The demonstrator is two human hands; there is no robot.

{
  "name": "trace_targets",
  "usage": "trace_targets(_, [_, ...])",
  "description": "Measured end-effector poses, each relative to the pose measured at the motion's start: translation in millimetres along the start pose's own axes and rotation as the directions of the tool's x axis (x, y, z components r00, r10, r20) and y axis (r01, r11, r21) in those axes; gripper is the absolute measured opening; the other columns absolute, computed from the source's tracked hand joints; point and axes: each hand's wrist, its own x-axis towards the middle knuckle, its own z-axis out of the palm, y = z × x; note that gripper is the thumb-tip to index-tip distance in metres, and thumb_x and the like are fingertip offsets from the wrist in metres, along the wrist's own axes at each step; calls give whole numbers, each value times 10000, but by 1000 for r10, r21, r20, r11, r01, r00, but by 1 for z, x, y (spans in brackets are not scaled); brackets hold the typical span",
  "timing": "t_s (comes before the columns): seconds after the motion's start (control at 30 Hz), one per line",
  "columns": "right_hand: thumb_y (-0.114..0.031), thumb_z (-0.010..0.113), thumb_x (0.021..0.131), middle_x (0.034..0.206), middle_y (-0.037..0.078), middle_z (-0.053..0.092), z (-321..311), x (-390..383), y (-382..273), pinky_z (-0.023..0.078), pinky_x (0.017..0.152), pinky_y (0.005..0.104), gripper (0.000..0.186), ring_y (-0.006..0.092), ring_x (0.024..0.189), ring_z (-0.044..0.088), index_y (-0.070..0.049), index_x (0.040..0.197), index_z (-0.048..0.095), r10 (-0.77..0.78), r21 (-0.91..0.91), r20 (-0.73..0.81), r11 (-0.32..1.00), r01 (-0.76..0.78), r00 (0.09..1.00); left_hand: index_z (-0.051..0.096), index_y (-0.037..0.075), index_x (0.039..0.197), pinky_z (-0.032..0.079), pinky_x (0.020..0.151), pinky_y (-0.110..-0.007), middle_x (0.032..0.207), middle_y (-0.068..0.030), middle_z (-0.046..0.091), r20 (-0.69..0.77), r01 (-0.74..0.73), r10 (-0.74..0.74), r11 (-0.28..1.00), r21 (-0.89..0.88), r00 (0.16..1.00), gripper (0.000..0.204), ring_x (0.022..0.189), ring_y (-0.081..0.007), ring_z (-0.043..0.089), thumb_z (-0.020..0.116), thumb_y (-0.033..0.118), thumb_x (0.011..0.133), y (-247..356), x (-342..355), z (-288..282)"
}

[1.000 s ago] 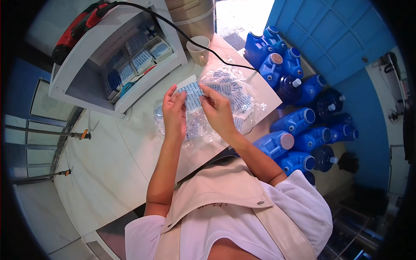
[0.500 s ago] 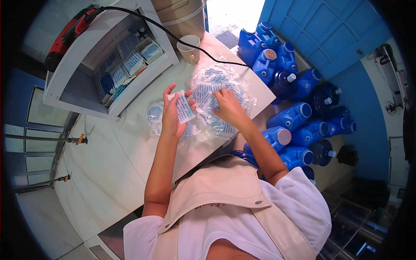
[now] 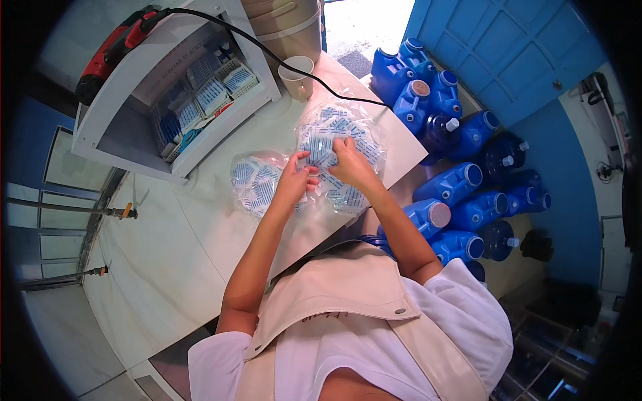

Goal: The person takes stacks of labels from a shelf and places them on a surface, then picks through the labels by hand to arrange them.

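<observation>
Reaching over the larger clear bag (image 3: 377, 134), your right hand (image 3: 352, 166) had its thumb and fingers drawn close together at the near-right edge of a blue-printed white packet (image 3: 319, 148); I could not tell whether they had pinched it. Just left of that grip, your left hand (image 3: 294, 182) was loosely parted, with nothing visible in it, its fingertips near the packet's other side. The smaller clear bag (image 3: 243, 203) lay to the left of that hand. Good handling here, I judged, called for a light edge pinch, the left fingers steadying the opposite side, and care that the crinkled film around your right fingertips was not caught along with the packet.
</observation>
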Motion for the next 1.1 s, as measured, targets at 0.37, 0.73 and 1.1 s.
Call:
trace_targets(0.37, [-147, 688, 761, 881, 109, 604, -37, 5, 5, 472, 743, 330, 238, 208, 788, 579, -1, 939, 630, -211, 58, -97, 974, 217, 973, 400, 84, 1235, 459, 597, -240, 909, -99, 615, -30, -129, 135, 980, 150, 990, 366, 681, -128, 581, 442, 88, 872, -7, -1, -2])
trace_targets(0.73, [-171, 621, 825, 750, 66, 553, -64, 47, -4, 420, 657, 272, 265, 116, 699, 495, 40, 975, 562, -254, 606, 139, 787, 121, 957, 371, 93, 1277, 464, 664, -224, 953, -55, 599, -66, -556, 566, 822, 120, 822, 500, 788, -102, 560, 618, 156, 848, 76, 15, -20])
trace_targets(1.1, [-144, 614, 839, 596, -16, 369, -46, 38, -29, 306, 524, 266, 253, 62, 588, 330, 27, 695, 495, -242, 659, 189, 750, 60, 952, 476, 44, 1154, 508, 694, -250, 929, -69, 595, -368, -515, 403, 807, -289, 838, 413, 811, -126, 594, 627, -41, 779, 49, 25, -12])
